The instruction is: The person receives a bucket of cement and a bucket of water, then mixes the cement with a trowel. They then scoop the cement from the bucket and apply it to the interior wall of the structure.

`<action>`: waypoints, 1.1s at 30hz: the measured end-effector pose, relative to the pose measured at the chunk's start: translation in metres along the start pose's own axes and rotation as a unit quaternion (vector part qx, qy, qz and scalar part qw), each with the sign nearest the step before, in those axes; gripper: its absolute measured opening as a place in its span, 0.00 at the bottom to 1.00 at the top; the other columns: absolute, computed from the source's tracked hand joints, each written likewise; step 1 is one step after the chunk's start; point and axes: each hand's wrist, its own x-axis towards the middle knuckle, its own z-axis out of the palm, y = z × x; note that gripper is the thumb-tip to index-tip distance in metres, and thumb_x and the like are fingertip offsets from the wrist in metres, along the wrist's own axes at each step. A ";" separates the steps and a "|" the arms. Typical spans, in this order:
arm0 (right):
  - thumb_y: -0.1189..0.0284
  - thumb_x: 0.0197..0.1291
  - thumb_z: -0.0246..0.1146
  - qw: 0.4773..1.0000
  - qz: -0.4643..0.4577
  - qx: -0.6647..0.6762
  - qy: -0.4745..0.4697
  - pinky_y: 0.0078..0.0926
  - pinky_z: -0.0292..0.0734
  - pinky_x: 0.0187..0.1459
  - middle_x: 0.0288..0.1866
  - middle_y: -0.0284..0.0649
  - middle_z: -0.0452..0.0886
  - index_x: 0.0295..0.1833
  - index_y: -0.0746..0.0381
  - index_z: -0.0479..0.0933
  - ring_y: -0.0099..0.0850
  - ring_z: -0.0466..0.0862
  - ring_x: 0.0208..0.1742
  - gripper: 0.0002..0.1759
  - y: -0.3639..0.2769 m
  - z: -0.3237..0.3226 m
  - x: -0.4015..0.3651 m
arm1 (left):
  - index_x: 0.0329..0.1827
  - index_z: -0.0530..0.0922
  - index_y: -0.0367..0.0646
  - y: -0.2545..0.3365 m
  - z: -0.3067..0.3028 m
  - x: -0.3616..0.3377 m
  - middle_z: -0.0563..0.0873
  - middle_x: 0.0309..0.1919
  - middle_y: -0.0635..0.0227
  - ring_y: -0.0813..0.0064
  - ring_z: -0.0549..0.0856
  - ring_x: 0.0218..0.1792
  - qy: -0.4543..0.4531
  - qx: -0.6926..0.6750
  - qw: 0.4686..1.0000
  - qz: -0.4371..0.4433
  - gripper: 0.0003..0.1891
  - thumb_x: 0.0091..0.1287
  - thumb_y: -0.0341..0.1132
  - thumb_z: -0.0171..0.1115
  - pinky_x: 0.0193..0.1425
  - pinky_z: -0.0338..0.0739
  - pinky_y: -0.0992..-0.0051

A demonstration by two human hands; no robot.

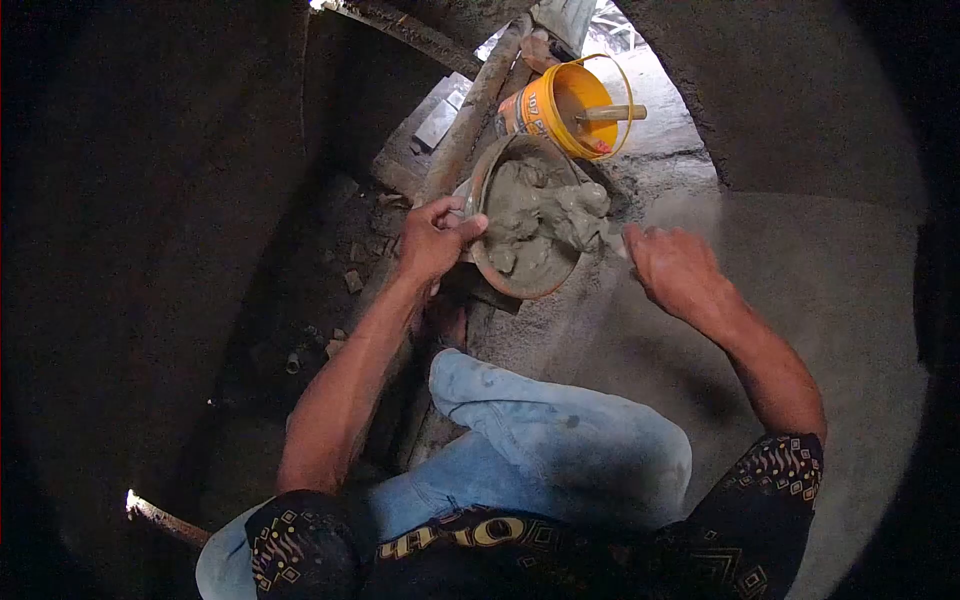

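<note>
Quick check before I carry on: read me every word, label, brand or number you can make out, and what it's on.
Yellow bucket: pale lettering on its printed orange label; turned sideways and too small to read surely.
Black shirt: large gold lettering across the front; an "O" stands out, but the whole word cannot be read.
Bowl: no lettering shows.

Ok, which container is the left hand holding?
The bowl of grey paste: the left hand grips its rim, while no hand touches the yellow bucket.
</note>
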 end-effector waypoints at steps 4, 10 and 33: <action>0.73 0.67 0.57 1.000 -0.005 -0.016 0.016 0.51 0.81 0.40 0.40 0.56 0.84 0.54 0.69 0.73 0.54 0.86 0.40 0.15 -0.007 -0.012 -0.010 | 0.52 0.85 0.39 0.002 0.000 -0.003 0.84 0.28 0.77 0.86 0.82 0.28 0.004 -0.012 1.000 0.001 0.18 0.64 0.38 0.77 0.31 0.83 0.78; 0.74 0.60 0.59 0.991 -0.033 -0.024 0.126 0.44 0.84 0.40 0.41 0.53 0.84 0.51 0.70 0.77 0.48 0.87 0.40 0.15 -0.042 0.010 0.024 | 0.53 0.85 0.39 -0.008 0.000 0.004 0.83 0.28 0.80 0.88 0.78 0.27 0.009 0.006 1.000 0.005 0.19 0.64 0.39 0.78 0.31 0.77 0.80; 0.75 0.68 0.64 0.377 -0.012 0.795 0.476 0.28 0.77 0.40 0.32 0.37 0.82 0.36 0.62 0.75 0.25 0.80 0.33 0.07 -0.069 0.098 0.114 | 0.49 0.83 0.33 0.009 0.007 -0.008 0.82 0.25 0.76 0.86 0.78 0.24 0.025 -0.030 0.999 0.003 0.15 0.65 0.32 0.76 0.27 0.77 0.78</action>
